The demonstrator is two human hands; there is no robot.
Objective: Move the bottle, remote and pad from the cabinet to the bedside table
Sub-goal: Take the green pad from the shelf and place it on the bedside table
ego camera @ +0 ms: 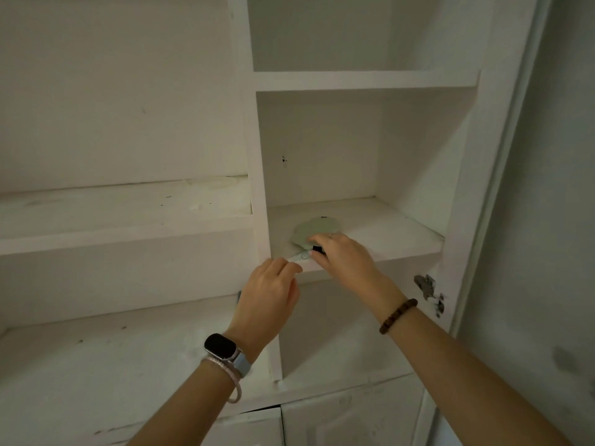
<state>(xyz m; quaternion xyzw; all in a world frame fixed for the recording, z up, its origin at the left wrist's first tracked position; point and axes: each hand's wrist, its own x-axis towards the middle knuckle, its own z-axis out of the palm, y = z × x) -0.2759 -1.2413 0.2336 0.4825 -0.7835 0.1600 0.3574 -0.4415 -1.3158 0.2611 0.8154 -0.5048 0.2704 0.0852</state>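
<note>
The green pad (317,231) lies flat on the cabinet shelf (386,239), just beyond the right hand (343,257), the nearer one, which grips a black remote (317,249). The left hand (269,289) curls beside a pale item (299,256); whether it grips is unclear.

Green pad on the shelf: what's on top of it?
The right hand covers the near edge of the pad, curled round a black object. The far part looks mostly bare. Anything beneath the hand is hidden.
</note>
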